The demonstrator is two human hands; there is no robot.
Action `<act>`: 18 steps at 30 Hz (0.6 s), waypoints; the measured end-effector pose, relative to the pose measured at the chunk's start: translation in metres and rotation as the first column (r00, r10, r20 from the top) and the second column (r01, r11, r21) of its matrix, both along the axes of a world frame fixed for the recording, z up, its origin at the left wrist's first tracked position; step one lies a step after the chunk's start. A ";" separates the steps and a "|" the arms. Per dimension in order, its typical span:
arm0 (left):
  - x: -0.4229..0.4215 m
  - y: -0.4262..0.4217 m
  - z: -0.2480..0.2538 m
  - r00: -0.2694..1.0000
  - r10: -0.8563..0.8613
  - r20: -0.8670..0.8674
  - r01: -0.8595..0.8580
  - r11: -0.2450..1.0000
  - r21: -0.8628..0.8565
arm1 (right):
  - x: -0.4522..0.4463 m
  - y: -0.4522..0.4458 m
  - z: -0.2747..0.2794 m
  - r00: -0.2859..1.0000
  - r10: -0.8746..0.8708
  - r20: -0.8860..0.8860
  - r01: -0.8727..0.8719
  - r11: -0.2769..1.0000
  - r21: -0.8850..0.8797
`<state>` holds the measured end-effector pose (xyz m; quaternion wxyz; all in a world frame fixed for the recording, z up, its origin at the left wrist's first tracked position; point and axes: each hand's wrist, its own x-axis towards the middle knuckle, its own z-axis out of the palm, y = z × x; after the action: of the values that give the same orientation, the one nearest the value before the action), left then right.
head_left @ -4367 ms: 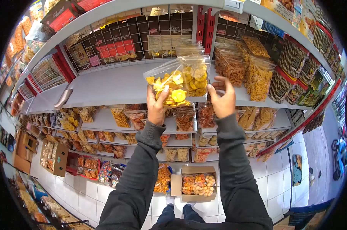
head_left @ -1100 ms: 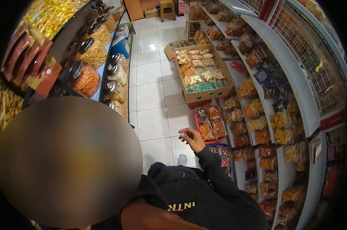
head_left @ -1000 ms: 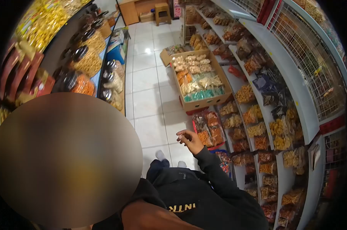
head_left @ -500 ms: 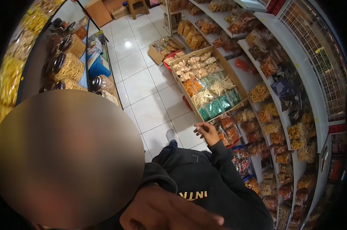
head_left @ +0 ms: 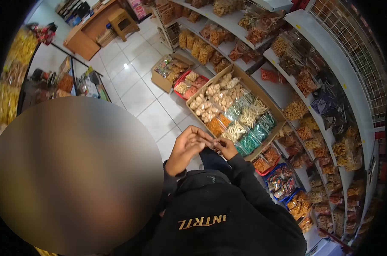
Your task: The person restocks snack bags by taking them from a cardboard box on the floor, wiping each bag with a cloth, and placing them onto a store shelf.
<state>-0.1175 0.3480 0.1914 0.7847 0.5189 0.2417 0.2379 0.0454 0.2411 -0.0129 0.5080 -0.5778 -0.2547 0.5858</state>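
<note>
My left hand (head_left: 188, 149) is in front of my dark jacket, its fingers loosely bent and a gap between thumb and forefinger. Its fingertips meet those of my right hand (head_left: 226, 147), which is closed with the fingers drawn together at the thumb. Whether something small is between them, I cannot make out. Just beyond the right hand is a large cardboard box (head_left: 261, 147) filled with clear bags of snacks. Nearest in it are green bags (head_left: 256, 135), with pale stick snacks (head_left: 235, 131) and orange ones (head_left: 217, 124) beside them.
Shelves (head_left: 268, 87) of bagged snacks curve along the right. Past the box stand a red basket (head_left: 179, 94) and a smaller carton (head_left: 160, 81) on the tiled floor (head_left: 145, 109). Blue trays (head_left: 283, 197) sit low at right. A stool (head_left: 123, 23) and desk (head_left: 83, 40) are farther back. A blurred round patch covers the lower left.
My left hand has gone from close under the camera to meet my right hand in front of my body. The view has shifted, showing more of the desk and the low trays.
</note>
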 end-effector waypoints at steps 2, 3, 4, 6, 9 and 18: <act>0.022 0.048 -0.073 0.986 0.050 -0.159 -0.056 0.998 -0.034 | 0.015 0.029 -0.022 0.998 -0.065 -0.017 0.063 0.994 -0.093; 0.030 0.069 -0.113 0.968 0.060 -0.242 -0.062 0.998 0.000 | 0.020 0.041 -0.043 0.995 -0.096 -0.030 0.090 0.985 -0.147; 0.035 0.090 -0.152 0.943 0.069 -0.324 -0.059 0.997 0.039 | 0.024 0.052 -0.074 0.988 -0.142 -0.054 0.131 0.977 -0.169; 0.044 0.124 -0.220 0.860 0.091 -0.502 -0.016 0.988 0.153 | 0.031 0.080 -0.115 0.946 -0.290 -0.146 0.246 0.933 -0.262; 0.072 0.155 -0.279 0.742 0.129 -0.658 0.161 0.918 0.362 | 0.044 0.117 -0.137 0.919 -0.382 -0.095 0.322 0.869 -0.375; 0.140 0.170 -0.323 0.322 0.230 -0.918 0.774 0.494 0.396 | 0.031 0.155 -0.183 0.891 -0.356 0.281 0.452 0.748 -0.486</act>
<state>0.0227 0.5179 -0.1313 0.2035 0.8879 0.3753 -0.1716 0.0769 0.3964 -0.1960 0.4159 -0.7859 0.0099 0.4575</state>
